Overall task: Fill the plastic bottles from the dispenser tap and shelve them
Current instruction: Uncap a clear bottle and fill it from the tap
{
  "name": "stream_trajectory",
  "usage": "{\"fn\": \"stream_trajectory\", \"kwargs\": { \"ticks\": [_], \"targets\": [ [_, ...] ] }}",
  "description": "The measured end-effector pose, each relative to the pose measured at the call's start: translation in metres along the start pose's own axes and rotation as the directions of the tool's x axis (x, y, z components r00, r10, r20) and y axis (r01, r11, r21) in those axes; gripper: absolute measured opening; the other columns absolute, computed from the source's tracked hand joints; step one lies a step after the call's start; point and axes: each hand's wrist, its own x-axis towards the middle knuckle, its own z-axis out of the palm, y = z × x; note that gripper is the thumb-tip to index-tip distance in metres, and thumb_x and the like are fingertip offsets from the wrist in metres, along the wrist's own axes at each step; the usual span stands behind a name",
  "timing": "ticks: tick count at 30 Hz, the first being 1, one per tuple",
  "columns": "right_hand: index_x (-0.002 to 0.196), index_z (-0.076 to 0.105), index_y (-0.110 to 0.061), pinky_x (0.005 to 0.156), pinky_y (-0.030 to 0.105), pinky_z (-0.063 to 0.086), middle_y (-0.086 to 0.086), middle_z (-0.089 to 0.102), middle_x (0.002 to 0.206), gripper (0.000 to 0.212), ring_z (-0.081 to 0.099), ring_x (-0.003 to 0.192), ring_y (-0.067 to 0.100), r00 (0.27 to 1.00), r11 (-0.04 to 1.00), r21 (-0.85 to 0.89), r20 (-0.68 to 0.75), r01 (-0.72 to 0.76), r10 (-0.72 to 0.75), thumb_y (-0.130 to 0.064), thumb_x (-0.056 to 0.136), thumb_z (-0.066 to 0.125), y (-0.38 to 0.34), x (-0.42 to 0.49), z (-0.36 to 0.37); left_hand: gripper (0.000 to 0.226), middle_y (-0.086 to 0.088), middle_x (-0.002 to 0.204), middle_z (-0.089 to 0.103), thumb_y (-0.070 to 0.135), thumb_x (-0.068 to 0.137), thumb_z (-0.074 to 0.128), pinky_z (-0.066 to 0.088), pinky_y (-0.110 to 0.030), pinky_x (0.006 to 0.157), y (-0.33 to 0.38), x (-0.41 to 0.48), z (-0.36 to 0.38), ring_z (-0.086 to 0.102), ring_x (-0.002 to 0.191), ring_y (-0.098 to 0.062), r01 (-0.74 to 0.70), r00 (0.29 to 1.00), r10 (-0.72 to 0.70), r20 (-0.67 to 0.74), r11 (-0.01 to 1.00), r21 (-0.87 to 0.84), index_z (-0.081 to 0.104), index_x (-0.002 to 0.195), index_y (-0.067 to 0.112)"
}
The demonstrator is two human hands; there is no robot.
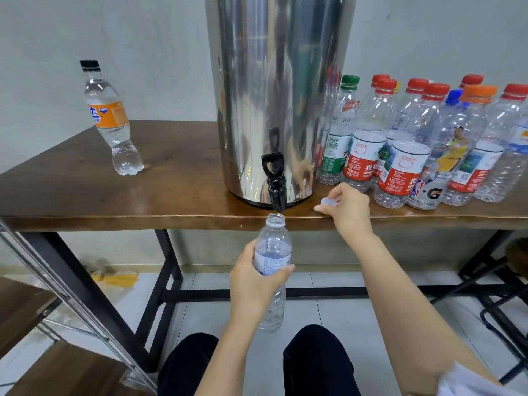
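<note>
- My left hand grips the uncapped bottle upright, its mouth just under the black tap, below the table edge.
- My right hand pinches a pale cap at that edge.
- The steel dispenser stands between an orange-labelled bottle and many capped bottles.

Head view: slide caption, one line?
Left hand holds an uncapped clear plastic bottle under the steel dispenser's black tap; right hand pinches a pale cap over the wooden table.
</note>
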Motion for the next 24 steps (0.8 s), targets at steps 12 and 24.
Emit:
{"fn": "stream_trajectory", "kwargs": {
  "ticks": [12, 24],
  "targets": [
    [0.118, 0.063, -0.01, 0.08, 0.026, 0.044, 0.009, 0.057, 0.116, 0.041, 0.059, 0.089, 0.02, 0.977, 0.985, -0.024, -0.129, 0.169, -0.171, -0.021, 0.083, 0.079, 0.002, -0.002, -0.001, 0.053, 0.015, 0.104, 0.066, 0.029, 0.067, 0.089, 0.051, -0.014, 0.076, 0.005, 0.015, 0.014, 0.063, 0.093, -0.001, -0.022, 0.999, 0.022, -0.047, 1.0, 0.01, 0.058, 0.108, 0.038],
    [0.117, 0.066, -0.023, 0.078, 0.039, 0.045, -0.01, 0.058, 0.098, 0.028, 0.04, 0.09, 0.006, 0.654, 0.634, -0.164, 0.154, 0.756, -0.74, -0.037, 0.092, 0.063, -0.11, -0.038, -0.034, 0.07, 0.018, 0.109, 0.066, 0.019, 0.067, 0.09, 0.051, -0.013, 0.081, 0.006, 0.016, 0.016, 0.064, 0.098, -0.002, -0.083, 0.994, 0.079, -0.078, 0.995, -0.049, 0.05, 0.121, 0.04]
  ]
}}
